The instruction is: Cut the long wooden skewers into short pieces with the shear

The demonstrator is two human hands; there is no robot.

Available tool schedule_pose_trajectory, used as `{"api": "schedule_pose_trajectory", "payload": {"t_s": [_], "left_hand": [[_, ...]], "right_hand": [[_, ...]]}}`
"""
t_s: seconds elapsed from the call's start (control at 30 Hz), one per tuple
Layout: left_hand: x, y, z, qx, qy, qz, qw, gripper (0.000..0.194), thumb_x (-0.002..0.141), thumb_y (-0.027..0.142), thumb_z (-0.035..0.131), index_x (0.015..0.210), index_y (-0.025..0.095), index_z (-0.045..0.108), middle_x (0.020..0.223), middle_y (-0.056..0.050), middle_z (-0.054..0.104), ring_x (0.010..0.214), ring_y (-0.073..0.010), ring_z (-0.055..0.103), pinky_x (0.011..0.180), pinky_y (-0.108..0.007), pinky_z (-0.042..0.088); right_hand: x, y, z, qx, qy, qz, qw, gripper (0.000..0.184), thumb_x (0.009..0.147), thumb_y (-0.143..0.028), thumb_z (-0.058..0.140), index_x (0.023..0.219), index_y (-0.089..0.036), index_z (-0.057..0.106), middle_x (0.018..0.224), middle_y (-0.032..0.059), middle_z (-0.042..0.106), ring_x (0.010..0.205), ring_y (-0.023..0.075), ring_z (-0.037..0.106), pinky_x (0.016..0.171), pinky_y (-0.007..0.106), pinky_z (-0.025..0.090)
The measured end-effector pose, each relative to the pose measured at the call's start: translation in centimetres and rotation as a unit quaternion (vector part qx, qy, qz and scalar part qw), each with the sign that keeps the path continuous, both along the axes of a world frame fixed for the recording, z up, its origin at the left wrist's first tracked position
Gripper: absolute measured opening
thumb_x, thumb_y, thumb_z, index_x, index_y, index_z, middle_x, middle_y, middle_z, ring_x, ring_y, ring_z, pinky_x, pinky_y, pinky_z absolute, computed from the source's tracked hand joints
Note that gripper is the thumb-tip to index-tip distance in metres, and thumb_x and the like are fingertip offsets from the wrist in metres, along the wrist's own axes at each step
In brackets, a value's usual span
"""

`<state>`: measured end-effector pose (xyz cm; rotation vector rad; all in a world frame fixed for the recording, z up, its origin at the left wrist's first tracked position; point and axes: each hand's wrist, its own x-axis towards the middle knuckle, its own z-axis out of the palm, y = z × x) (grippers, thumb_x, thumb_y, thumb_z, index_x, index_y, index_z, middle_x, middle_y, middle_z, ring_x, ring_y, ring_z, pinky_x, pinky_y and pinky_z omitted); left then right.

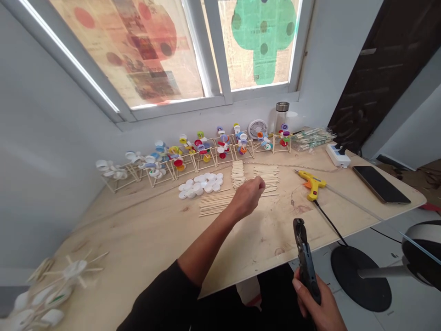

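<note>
My left hand (pixel 248 197) is closed above the sticks in the middle of the table. Its fingertips are turned away, so I cannot make out what they pinch, if anything. Beside and under it lie a bundle of long wooden sticks (pixel 213 204), a stack of short sticks (pixel 237 172) and a fan of sticks (pixel 270 172). My right hand (pixel 317 299) is wrapped round a pair of dark-handled pliers (pixel 305 257), held upright just off the table's front edge. White bottle caps (pixel 201 185) are grouped left of the sticks.
Several stick frames with coloured cap wheels (pixel 203 151) line the wall. A yellow glue gun (pixel 313 184), a phone (pixel 381 184) and a power strip (pixel 337 155) lie to the right. A small fan (pixel 257 129) and bottle (pixel 281 117) stand behind. White wheels (pixel 74 271) sit front left.
</note>
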<state>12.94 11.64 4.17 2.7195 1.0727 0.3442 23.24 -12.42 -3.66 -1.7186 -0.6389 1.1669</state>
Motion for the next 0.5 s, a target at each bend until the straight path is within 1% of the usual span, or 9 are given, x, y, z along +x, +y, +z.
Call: {"api": "schedule_pose_trajectory", "payload": {"t_s": [0.07, 0.13, 0.2, 0.27, 0.33, 0.37, 0.5], "left_hand": [[-2.9, -1.2, -0.6, -0.004, -0.043, 0.004, 0.999, 0.018, 0.089, 0.018, 0.032, 0.098, 0.019, 0.047, 0.088, -0.002, 0.059, 0.079, -0.0131, 0.054, 0.068, -0.023, 0.041], [-5.9, -2.1, -1.6, 0.010, -0.049, -0.002, 0.999, 0.018, 0.087, 0.016, 0.035, 0.099, 0.019, 0.049, 0.093, -0.004, 0.059, 0.083, -0.0143, 0.053, 0.070, -0.025, 0.041], [-8.7, -2.5, -2.5, 0.048, 0.010, 0.009, 0.999, 0.017, 0.087, 0.014, 0.036, 0.092, 0.017, 0.052, 0.091, -0.006, 0.059, 0.084, -0.0161, 0.052, 0.069, -0.026, 0.041], [-10.8, -2.4, -3.3, 0.088, 0.088, 0.022, 0.992, 0.017, 0.085, 0.011, 0.038, 0.088, 0.017, 0.053, 0.089, -0.007, 0.058, 0.083, -0.0179, 0.051, 0.068, -0.028, 0.041], [-12.1, -2.0, -3.7, 0.112, 0.147, 0.027, 0.982, 0.017, 0.084, 0.009, 0.039, 0.085, 0.016, 0.054, 0.088, -0.007, 0.058, 0.080, -0.0190, 0.051, 0.066, -0.030, 0.040], [-12.4, -1.8, -3.9, 0.117, 0.163, 0.028, 0.979, 0.017, 0.083, 0.008, 0.039, 0.084, 0.016, 0.054, 0.087, -0.008, 0.058, 0.079, -0.0193, 0.051, 0.066, -0.031, 0.040], [-12.5, -1.1, -4.3, 0.115, 0.167, 0.031, 0.979, 0.016, 0.081, 0.005, 0.040, 0.078, 0.014, 0.053, 0.084, -0.009, 0.056, 0.077, -0.0211, 0.051, 0.065, -0.033, 0.040]], "right_hand": [[-0.1, 0.1, 0.0, 0.000, 0.003, 0.005, 1.000, 0.040, 0.071, -0.059, 0.055, 0.080, -0.020, 0.048, 0.046, -0.0074, 0.036, 0.041, 0.0110, 0.037, 0.041, 0.023, 0.031], [-0.4, 0.3, 0.0, 0.001, 0.007, 0.013, 1.000, 0.040, 0.071, -0.058, 0.056, 0.080, -0.020, 0.048, 0.046, -0.0074, 0.036, 0.041, 0.0109, 0.038, 0.042, 0.023, 0.031], [-0.8, 0.5, 0.1, 0.000, 0.012, 0.025, 1.000, 0.041, 0.071, -0.059, 0.056, 0.080, -0.020, 0.048, 0.046, -0.0074, 0.036, 0.041, 0.0106, 0.037, 0.041, 0.022, 0.030], [-1.4, 0.7, 0.3, -0.010, 0.018, 0.033, 0.999, 0.042, 0.071, -0.060, 0.056, 0.080, -0.020, 0.048, 0.045, -0.0075, 0.036, 0.040, 0.0105, 0.037, 0.041, 0.022, 0.030], [-2.0, 0.9, 0.5, -0.017, 0.019, 0.043, 0.999, 0.042, 0.071, -0.060, 0.055, 0.080, -0.020, 0.048, 0.046, -0.0077, 0.035, 0.040, 0.0101, 0.037, 0.040, 0.022, 0.029], [-2.3, 1.0, 0.7, -0.016, 0.016, 0.050, 0.998, 0.042, 0.072, -0.060, 0.054, 0.079, -0.020, 0.048, 0.046, -0.0079, 0.035, 0.040, 0.0098, 0.037, 0.040, 0.021, 0.029], [-3.1, 1.0, 1.0, 0.021, -0.019, 0.082, 0.996, 0.040, 0.073, -0.059, 0.054, 0.077, -0.019, 0.047, 0.047, -0.0078, 0.036, 0.039, 0.0090, 0.037, 0.040, 0.021, 0.031]]}}
